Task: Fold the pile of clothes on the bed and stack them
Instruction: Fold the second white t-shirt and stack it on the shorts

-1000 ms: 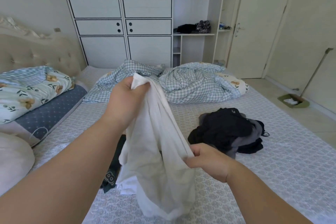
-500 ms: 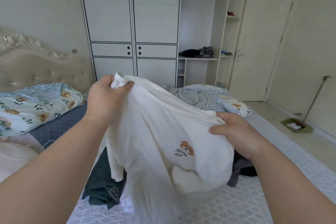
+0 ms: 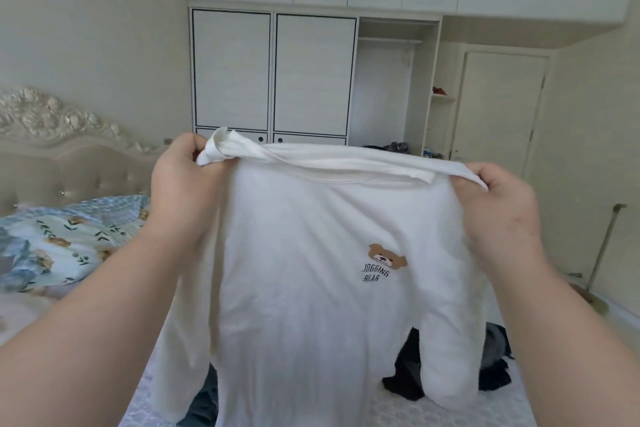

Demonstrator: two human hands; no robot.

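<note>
A white T-shirt [image 3: 311, 288] with a small bear print and the words "JOGGING BEAR" hangs spread out in front of me, above the bed. My left hand [image 3: 183, 184] grips its top left corner, bunched at the shoulder. My right hand [image 3: 498, 211] pinches the top right corner. The shirt's top edge is stretched between both hands. Below the hem, a pile of black and grey clothes [image 3: 491, 371] lies on the bed at the right. A dark garment [image 3: 204, 406] shows under the shirt at the lower left.
The bed [image 3: 450, 409] has a pale patterned cover. A floral pillow [image 3: 69, 239] and a padded headboard [image 3: 69, 156] are at the left. A white wardrobe [image 3: 273, 73] stands behind, a door [image 3: 498, 114] at the right. A mop handle [image 3: 606, 243] leans by the right wall.
Both hands have lifted the shirt higher and pulled apart, so it went from a crumpled bundle to hanging flat. The camera has tilted up.
</note>
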